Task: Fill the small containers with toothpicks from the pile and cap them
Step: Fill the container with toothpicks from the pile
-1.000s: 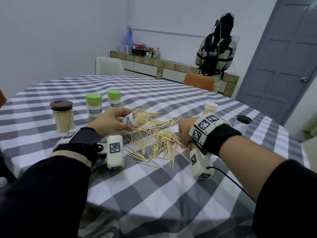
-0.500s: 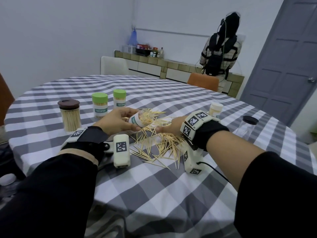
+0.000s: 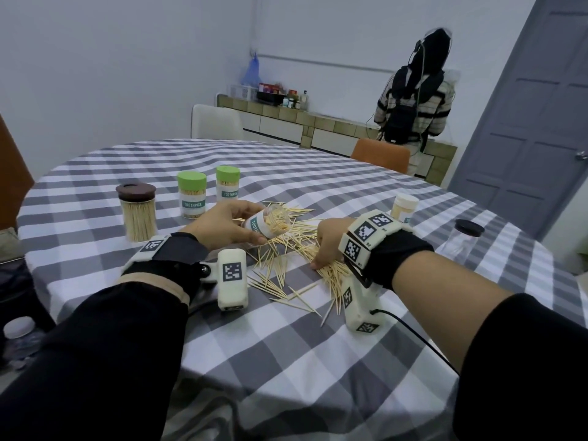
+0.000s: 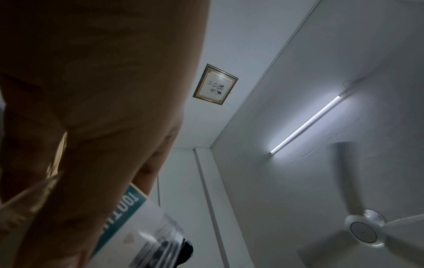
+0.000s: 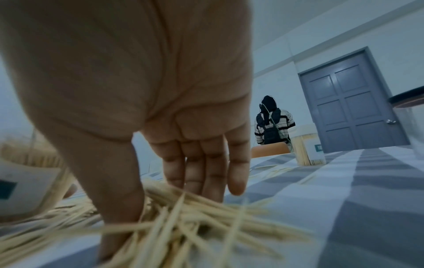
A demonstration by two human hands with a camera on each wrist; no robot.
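A loose pile of toothpicks (image 3: 296,259) lies on the checked tablecloth in front of me. My left hand (image 3: 227,227) grips a small clear container (image 3: 270,222) with a teal label, tipped on its side with its uncapped mouth toward the pile and toothpicks inside; the left wrist view shows its label (image 4: 121,217) under my fingers. My right hand (image 3: 327,243) rests on the pile's right part, straight fingers (image 5: 197,174) and thumb pressed down among the toothpicks (image 5: 183,217).
Two green-capped toothpick containers (image 3: 192,194) (image 3: 227,183) and a brown-lidded jar (image 3: 137,211) stand at the left. A white-capped container (image 3: 404,206) and a black-lidded clear jar (image 3: 461,240) stand at the right. A person (image 3: 416,103) stands by the far counter.
My right hand has drawn back toward me across the pile and now presses on its near right part. The left hand still holds the tipped container in the same spot.
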